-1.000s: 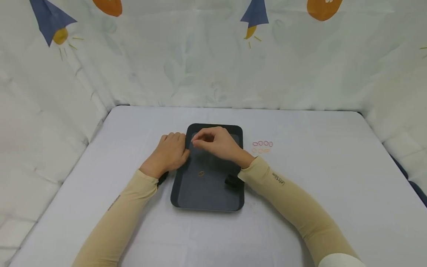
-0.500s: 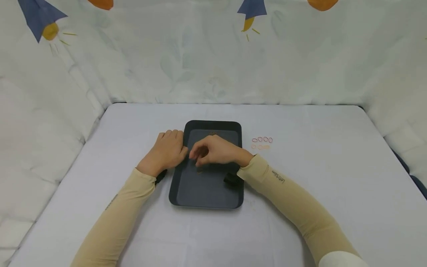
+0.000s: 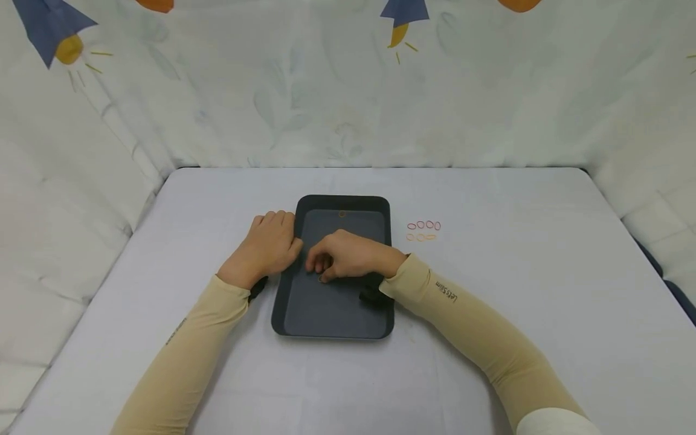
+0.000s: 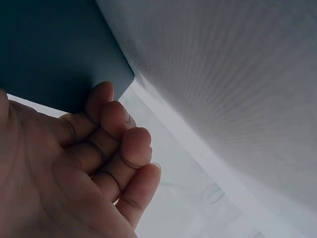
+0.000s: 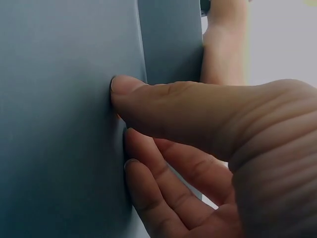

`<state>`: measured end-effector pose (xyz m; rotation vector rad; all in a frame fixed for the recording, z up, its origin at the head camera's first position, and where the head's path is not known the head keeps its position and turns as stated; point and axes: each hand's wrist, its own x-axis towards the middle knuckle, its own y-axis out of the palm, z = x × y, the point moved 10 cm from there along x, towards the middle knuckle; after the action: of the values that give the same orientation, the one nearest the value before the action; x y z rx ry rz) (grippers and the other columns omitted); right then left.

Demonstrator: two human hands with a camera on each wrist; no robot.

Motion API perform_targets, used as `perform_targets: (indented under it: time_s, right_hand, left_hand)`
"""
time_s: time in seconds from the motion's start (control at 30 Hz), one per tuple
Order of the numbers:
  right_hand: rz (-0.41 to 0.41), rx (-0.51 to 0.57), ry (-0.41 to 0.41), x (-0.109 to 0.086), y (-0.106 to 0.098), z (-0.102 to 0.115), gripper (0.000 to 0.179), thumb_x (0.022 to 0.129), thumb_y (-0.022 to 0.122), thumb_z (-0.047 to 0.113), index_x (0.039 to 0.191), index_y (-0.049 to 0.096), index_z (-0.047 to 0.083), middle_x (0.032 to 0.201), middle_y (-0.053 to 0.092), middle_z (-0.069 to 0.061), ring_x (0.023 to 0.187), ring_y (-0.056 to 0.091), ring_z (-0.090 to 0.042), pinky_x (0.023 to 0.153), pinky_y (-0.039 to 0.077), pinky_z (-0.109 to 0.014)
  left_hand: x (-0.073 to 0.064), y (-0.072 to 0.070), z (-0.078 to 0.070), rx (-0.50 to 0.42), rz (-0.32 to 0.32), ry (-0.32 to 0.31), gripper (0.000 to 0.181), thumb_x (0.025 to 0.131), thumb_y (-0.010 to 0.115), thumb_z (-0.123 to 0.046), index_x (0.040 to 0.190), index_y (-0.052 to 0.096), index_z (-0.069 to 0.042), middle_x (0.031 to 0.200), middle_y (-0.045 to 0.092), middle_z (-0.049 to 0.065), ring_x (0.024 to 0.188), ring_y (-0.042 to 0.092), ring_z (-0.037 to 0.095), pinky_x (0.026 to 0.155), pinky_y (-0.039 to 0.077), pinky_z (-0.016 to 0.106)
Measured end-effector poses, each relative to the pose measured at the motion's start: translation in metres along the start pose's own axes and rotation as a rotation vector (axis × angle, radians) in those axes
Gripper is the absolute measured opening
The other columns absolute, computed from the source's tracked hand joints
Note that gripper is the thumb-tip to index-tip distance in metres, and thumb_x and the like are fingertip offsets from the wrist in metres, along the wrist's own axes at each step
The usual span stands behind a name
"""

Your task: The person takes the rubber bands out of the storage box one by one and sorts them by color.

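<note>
A dark grey tray [image 3: 337, 314] lies on the table. My left hand [image 3: 266, 244] holds its left rim, the thumb at the edge; in the left wrist view the curled fingers [image 4: 136, 146] press against the tray's outer wall [image 4: 49, 49]. Inside the tray, my right hand [image 3: 348, 257] reaches down to the floor, thumb and fingers curled at a small yellow-orange rubber band [image 3: 319, 279]. Only an orange sliver of that rubber band [image 5: 118, 117] shows under the thumb [image 5: 129, 89] in the right wrist view. Another brownish-yellow rubber band [image 3: 342, 214] lies at the tray's far end.
Right of the tray, several red rubber bands [image 3: 421, 225] lie in a row, with a row of orange rubber bands [image 3: 420, 237] just below. A black device [image 3: 372, 295] sits under the right wrist. Printed curtains [image 3: 348, 90] close off the table's back and sides.
My right hand has come down and toward me, from the far part of the tray to the rubber band at its middle. The far rubber band is uncovered. The left hand stays at the rim.
</note>
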<state>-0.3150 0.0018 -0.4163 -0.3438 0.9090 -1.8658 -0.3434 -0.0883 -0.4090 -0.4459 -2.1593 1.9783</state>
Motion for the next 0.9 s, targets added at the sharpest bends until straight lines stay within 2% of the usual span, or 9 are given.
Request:
perform_targets:
  time_s: [0.37,0.67,0.9]
  right_hand:
    - [0.014,-0.011,-0.014,-0.0008,0.0028,0.0012,0.023,0.092,0.077,0.011,0.114,0.076,0.014,0.102,0.076,0.0,0.089,0.068,-0.004,0.078,0.053,-0.017]
    - [0.018,0.008,-0.035,-0.0027,0.0034,0.0046,0.019,0.093,0.075,0.009,0.111,0.076,0.014,0.089,0.074,0.003,0.077,0.065,-0.004,0.07,0.051,-0.017]
    - [0.019,-0.011,-0.068,-0.0036,0.0038,0.0091,0.019,0.093,0.074,0.008,0.111,0.076,0.013,0.087,0.072,0.004,0.075,0.063,-0.004,0.07,0.051,-0.018]
  left_hand:
    - [-0.0005,-0.0006,-0.0009,-0.001,-0.004,0.01,0.025,0.101,0.04,-0.021,0.105,0.05,0.001,0.095,0.053,0.014,0.098,0.052,0.037,0.1,0.038,0.057]
    - [-0.0004,-0.0018,-0.0006,-0.003,-0.029,0.015,0.021,0.1,0.04,-0.019,0.1,0.05,-0.001,0.09,0.051,0.012,0.094,0.051,0.036,0.096,0.039,0.054]
    - [-0.0005,-0.0023,-0.0008,-0.008,-0.029,0.016,0.02,0.1,0.04,-0.019,0.098,0.049,-0.001,0.089,0.051,0.012,0.094,0.051,0.036,0.095,0.039,0.054]
